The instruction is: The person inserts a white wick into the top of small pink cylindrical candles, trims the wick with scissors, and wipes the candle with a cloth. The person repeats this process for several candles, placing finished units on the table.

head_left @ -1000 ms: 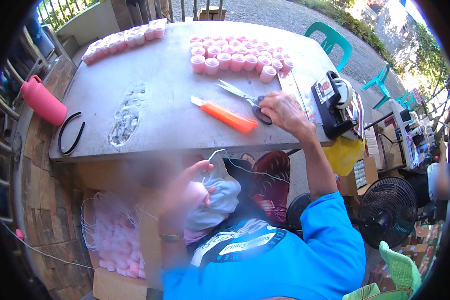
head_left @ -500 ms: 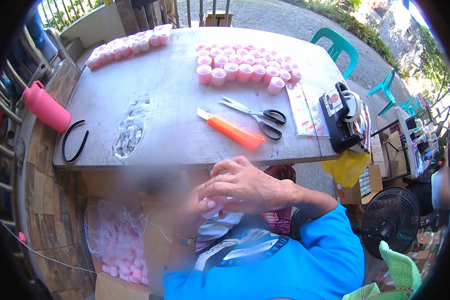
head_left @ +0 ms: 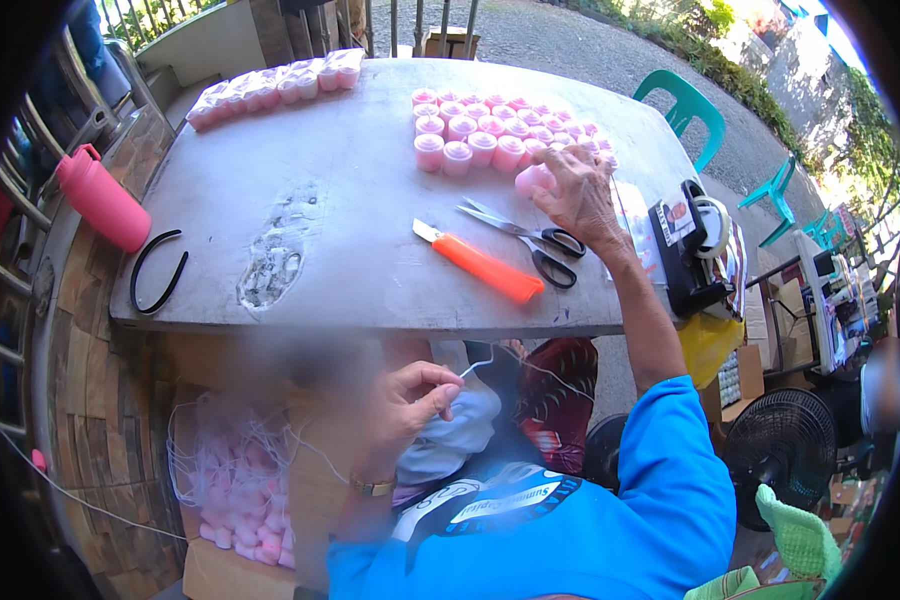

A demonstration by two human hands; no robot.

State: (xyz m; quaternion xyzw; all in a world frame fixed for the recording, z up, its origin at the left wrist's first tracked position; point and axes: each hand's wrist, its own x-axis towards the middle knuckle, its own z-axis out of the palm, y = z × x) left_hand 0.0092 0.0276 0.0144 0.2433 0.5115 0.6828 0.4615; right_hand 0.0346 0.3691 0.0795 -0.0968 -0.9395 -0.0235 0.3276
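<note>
— What did we have under our hands, and of what stuff?

— Our right hand (head_left: pixel 578 192) reached out over the worn grey slab surface (head_left: pixel 300 190), its paint scuffed away in one rough patch. Its grip was curled round one small pink capped plastic cup (head_left: pixel 533 180), at the near edge of the cluster of like pink cups (head_left: pixel 500 128). Our left hand (head_left: pixel 410 400) sat low, below the surface's front edge, thumb and forefinger pinched tight on a thin white string (head_left: pixel 478 365).

— And the count?

— We counted one pair of steel scissors with black loop handles (head_left: pixel 530 240), lying just beside the right wrist, and one orange plastic box cutter (head_left: pixel 482 266) with its blade end showing, close to the scissors. One black flexible band (head_left: pixel 157 270) curved near the left edge. One tall pink plastic bottle (head_left: pixel 100 198) stood off the surface to the left. The cups in the cluster sat in about three rows; we could not number them exactly. A second long row of wrapped pink cups (head_left: pixel 275 85) lay at the far left corner. Down by our knees one brown cardboard box (head_left: pixel 220 480) held a heap of soft pink pieces tangled with white threads, too blurred to count.
</note>
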